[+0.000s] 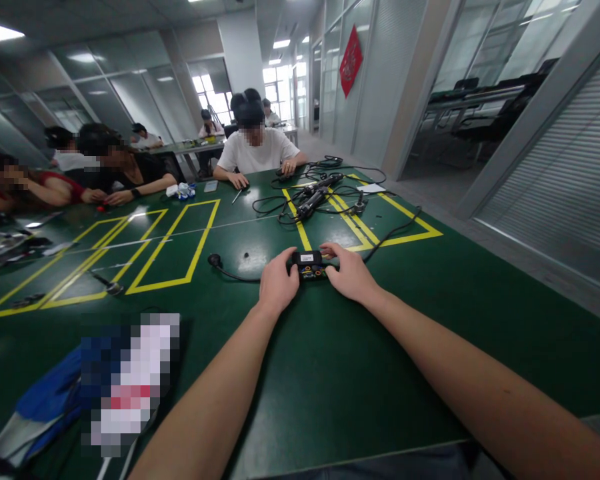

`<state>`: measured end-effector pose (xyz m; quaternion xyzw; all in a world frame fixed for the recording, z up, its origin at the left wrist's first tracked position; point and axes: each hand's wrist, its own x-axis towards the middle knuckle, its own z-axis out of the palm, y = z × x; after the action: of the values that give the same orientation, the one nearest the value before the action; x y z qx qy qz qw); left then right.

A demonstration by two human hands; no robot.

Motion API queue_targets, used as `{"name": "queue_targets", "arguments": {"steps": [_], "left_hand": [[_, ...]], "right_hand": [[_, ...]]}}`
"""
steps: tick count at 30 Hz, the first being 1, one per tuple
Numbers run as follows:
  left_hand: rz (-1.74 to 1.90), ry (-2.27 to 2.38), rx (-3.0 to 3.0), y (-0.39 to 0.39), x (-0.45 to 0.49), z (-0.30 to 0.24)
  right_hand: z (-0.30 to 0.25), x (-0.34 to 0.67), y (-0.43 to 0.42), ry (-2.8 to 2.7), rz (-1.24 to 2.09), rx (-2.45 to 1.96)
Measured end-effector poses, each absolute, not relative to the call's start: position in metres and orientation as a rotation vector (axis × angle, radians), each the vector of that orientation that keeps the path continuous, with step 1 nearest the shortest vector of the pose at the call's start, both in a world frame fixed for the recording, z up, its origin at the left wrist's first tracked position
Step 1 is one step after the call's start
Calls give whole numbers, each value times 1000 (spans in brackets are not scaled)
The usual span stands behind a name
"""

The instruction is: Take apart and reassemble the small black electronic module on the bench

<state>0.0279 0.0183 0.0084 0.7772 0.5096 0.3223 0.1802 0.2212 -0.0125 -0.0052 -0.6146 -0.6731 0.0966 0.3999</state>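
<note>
Over the green tabletop, both hands hold a small black power adapter (308,258). A white label is on its upper part, and bare circuit parts with orange rings show along its near side. My left hand (279,283) grips its left end, thumb at the near corner. At the right end, my right hand (353,275) has its thumb and fingers closed around the edge. A black cord with a plug (215,261) runs out to the left. Another black cable (395,230) curves away on the right. The fingertips behind the adapter are partly hidden.
Yellow tape (190,250) marks rectangles on the green table (340,373). Tangled black cables and adapters (314,199) lie ahead, beside a screwdriver-like tool (360,203). A blue-and-white item (50,393) lies near left. A person in white (255,157) sits opposite; others sit left.
</note>
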Motion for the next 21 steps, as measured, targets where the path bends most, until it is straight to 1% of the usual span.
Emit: {"name": "queue_targets", "arguments": {"steps": [6,11,14,21], "left_hand": [[1037,1326,2168,23,25,3],[1110,1285,2196,23,24,3],[1150,1282,2247,23,25,3],[985,1283,2349,17,25,11]], "right_hand": [[-1,221,-14,-1671,325,-1453],[0,219,-16,-1668,290,-1372],[2,221,-17,-1662,324,-1315],[1,233,-13,-1653,271,-1407]]}}
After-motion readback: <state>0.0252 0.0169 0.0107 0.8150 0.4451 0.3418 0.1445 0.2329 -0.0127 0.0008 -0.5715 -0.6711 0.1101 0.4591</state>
